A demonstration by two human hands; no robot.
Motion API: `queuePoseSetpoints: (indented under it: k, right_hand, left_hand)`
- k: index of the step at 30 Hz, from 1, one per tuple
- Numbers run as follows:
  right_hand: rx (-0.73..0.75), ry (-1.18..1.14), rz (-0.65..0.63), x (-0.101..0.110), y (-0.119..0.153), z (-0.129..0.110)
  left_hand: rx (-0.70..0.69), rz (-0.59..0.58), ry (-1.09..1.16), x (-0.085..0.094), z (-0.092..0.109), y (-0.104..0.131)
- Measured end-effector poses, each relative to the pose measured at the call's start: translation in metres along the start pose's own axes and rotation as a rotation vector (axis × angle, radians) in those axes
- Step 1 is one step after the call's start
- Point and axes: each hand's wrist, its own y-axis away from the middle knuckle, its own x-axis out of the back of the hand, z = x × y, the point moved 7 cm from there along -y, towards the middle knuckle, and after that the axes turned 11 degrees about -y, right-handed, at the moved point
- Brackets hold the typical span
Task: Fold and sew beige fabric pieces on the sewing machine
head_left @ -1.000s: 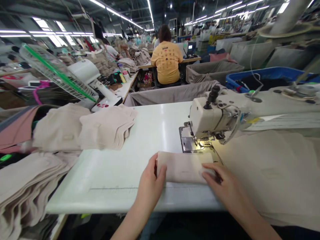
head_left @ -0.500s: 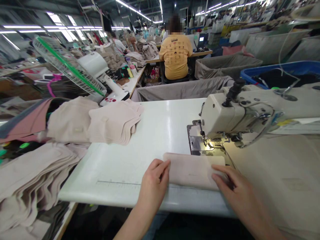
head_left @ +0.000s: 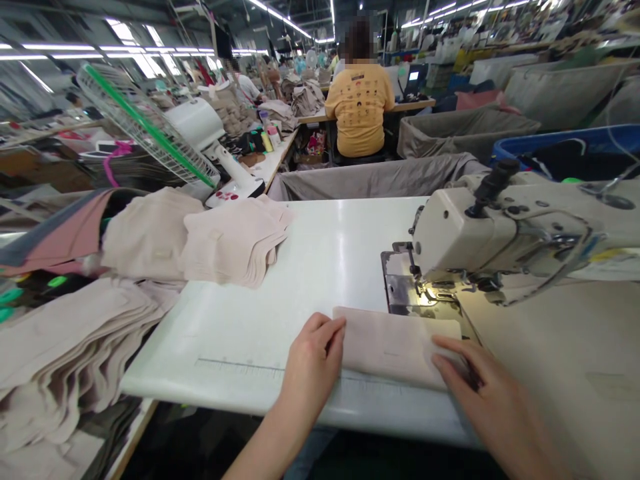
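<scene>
A folded beige fabric piece (head_left: 387, 343) lies flat near the front edge of the white table, just before the sewing machine (head_left: 460, 227). My left hand (head_left: 316, 350) pinches its left edge between thumb and forefinger. At the right end of the fabric, my right hand (head_left: 475, 373) grips it with thumb and fingers; the lower fingers are partly hidden. The lit needle area and metal plate (head_left: 400, 290) sit just beyond the cloth, which is apart from the needle.
Stacked beige pieces (head_left: 233, 243) lie at the table's left, with another layered pile (head_left: 75, 340) lower left. A white fan (head_left: 195, 127) with a green rim stands behind. A person in a yellow shirt (head_left: 360, 107) sits ahead, beyond a grey cloth bin (head_left: 370, 180).
The whole view has shifted slightly, so the machine and table appear further right. Both hands keep their hold on the fabric, with little movement relative to the table.
</scene>
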Motion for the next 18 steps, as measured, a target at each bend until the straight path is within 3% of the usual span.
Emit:
queuePoseSetpoints:
  k: [18]
  right_hand:
    - [0.001, -0.020, 0.021, 0.0005, 0.0008, 0.0001]
  left_hand:
    - [0.000, -0.030, -0.032, -0.0024, 0.0004, -0.0048]
